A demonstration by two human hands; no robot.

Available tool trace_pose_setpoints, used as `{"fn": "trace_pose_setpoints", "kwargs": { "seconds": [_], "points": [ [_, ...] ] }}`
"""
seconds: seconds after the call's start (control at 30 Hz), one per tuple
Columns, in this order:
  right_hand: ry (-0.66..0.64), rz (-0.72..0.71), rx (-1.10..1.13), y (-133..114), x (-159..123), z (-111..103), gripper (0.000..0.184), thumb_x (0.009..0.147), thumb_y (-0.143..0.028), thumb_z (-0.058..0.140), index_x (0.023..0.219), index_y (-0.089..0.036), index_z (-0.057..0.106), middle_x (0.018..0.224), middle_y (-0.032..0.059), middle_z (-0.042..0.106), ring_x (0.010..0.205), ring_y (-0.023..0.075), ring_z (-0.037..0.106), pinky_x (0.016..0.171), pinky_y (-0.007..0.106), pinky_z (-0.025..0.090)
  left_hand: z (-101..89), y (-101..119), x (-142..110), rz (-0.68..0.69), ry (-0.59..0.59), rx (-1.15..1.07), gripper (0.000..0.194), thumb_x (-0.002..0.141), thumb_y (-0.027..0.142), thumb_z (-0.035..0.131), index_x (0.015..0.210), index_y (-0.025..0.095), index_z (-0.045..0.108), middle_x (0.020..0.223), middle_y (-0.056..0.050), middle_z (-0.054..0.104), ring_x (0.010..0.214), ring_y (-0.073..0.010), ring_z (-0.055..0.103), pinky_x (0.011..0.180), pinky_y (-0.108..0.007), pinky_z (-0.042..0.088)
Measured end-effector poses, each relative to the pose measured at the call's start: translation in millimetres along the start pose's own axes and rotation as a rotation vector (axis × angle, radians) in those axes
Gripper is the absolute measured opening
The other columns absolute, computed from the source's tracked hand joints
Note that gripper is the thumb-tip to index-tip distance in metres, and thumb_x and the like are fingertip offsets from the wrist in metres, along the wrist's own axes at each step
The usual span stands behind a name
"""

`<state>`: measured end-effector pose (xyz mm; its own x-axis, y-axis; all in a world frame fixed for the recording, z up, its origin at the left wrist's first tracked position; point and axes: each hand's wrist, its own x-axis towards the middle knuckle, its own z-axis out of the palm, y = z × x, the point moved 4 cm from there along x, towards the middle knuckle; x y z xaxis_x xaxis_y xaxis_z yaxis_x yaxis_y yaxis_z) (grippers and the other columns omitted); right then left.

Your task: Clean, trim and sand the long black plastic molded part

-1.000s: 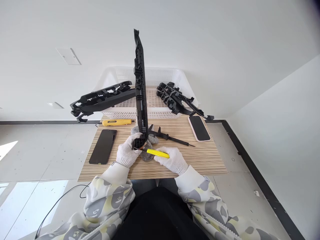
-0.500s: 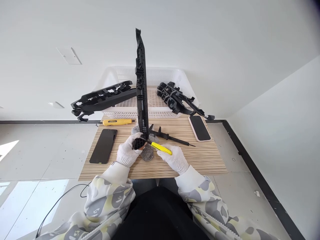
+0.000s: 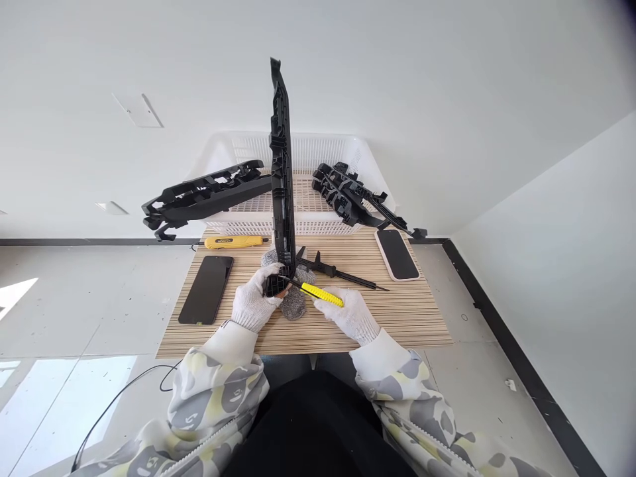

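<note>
My left hand (image 3: 254, 299), in a white knit glove, is closed around the lower end of a long black plastic trim part (image 3: 282, 179), which stands nearly upright. My right hand (image 3: 350, 316), gloved too, grips a craft knife (image 3: 322, 295) by its yellow handle. The knife's thin dark tip points left and meets the lower end of the part, close to my left fingers; whether it cuts in cannot be made out. Below the part lies a grey speckled cloth (image 3: 294, 306). A black caliper (image 3: 342, 273) rests right of it on the striped table (image 3: 377, 324).
A white plastic basket (image 3: 318, 228) stands at the back, with black plastic parts (image 3: 209, 195) across its left side and more parts (image 3: 350, 195) on its right. A yellow corded tool (image 3: 234, 243), a dark phone (image 3: 205, 290) and a pink-edged phone (image 3: 397, 255) lie on the table.
My right hand and the knife have shifted very slightly to the right. My left hand and the trim part are almost where they were.
</note>
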<state>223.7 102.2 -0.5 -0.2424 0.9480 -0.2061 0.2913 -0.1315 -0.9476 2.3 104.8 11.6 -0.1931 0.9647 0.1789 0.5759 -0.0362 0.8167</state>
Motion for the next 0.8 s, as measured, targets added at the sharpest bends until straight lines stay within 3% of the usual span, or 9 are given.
{"fn": "trace_pose_setpoints", "kwargs": {
  "seconds": [0.13,0.23,0.37,0.47,0.6,0.73,0.8],
  "points": [
    [0.034,0.065,0.082,1.1,-0.3,-1.9,0.044,0.078,-0.056,0.070,0.098,-0.017,0.078,0.057,-0.0017,0.060,0.052,0.0134,0.053,0.050,0.026,0.043,-0.6,-0.1,-0.1,0.010,0.005,-0.016,0.040,0.071,0.043,0.078,0.108,0.029,0.073,0.112,0.002,0.080,0.109,-0.0230,0.075,0.101,-0.033,0.059],
    [-0.028,0.065,0.097,-0.1,-0.5,0.7,0.042,0.072,-0.052,0.076,0.095,-0.017,0.079,0.058,-0.0018,0.060,0.052,0.0127,0.051,0.050,0.026,0.042,-0.3,-0.7,0.1,0.008,-0.004,-0.010,0.041,0.070,0.041,0.078,0.108,0.028,0.074,0.111,0.001,0.080,0.107,-0.0238,0.075,0.100,-0.034,0.059],
    [0.054,0.098,0.140,0.2,-1.3,-1.9,0.042,0.077,-0.054,0.071,0.096,-0.018,0.079,0.054,-0.0030,0.056,0.050,0.0125,0.049,0.049,0.026,0.040,-0.5,-1.7,0.0,0.006,0.021,-0.028,0.041,0.070,0.044,0.079,0.107,0.028,0.073,0.110,0.000,0.080,0.107,-0.0248,0.076,0.100,-0.036,0.059],
    [-0.017,0.084,0.128,-2.2,-1.6,1.6,0.041,0.071,-0.052,0.076,0.092,-0.017,0.079,0.056,-0.0024,0.058,0.052,0.0125,0.050,0.052,0.027,0.042,0.1,-0.2,-0.5,0.019,0.014,-0.033,0.040,0.070,0.043,0.078,0.106,0.028,0.074,0.110,0.000,0.080,0.107,-0.0252,0.075,0.099,-0.036,0.060],
    [0.134,0.118,0.221,-2.7,-2.5,-3.9,0.046,0.072,-0.056,0.074,0.093,-0.015,0.078,0.052,-0.0037,0.053,0.049,0.0118,0.046,0.049,0.027,0.038,0.2,1.9,-1.2,0.011,0.018,-0.086,0.041,0.070,0.043,0.078,0.107,0.026,0.073,0.111,-0.001,0.080,0.106,-0.0253,0.076,0.100,-0.037,0.060],
    [-0.065,0.130,0.175,-2.5,-3.5,2.1,0.042,0.066,-0.048,0.080,0.093,-0.015,0.079,0.056,-0.0027,0.057,0.050,0.0111,0.047,0.050,0.027,0.040,0.6,1.6,-1.5,-0.012,-0.014,-0.075,0.042,0.070,0.041,0.080,0.108,0.027,0.073,0.110,-0.001,0.081,0.105,-0.0260,0.076,0.101,-0.039,0.059],
    [-0.035,0.119,0.137,-1.6,-4.0,0.2,0.043,0.067,-0.048,0.079,0.096,-0.016,0.080,0.058,-0.0017,0.060,0.053,0.0121,0.050,0.052,0.027,0.042,0.2,0.9,-1.4,-0.006,-0.012,-0.068,0.041,0.070,0.041,0.080,0.108,0.027,0.073,0.110,-0.001,0.080,0.106,-0.0259,0.076,0.102,-0.039,0.058]
  ]
}}
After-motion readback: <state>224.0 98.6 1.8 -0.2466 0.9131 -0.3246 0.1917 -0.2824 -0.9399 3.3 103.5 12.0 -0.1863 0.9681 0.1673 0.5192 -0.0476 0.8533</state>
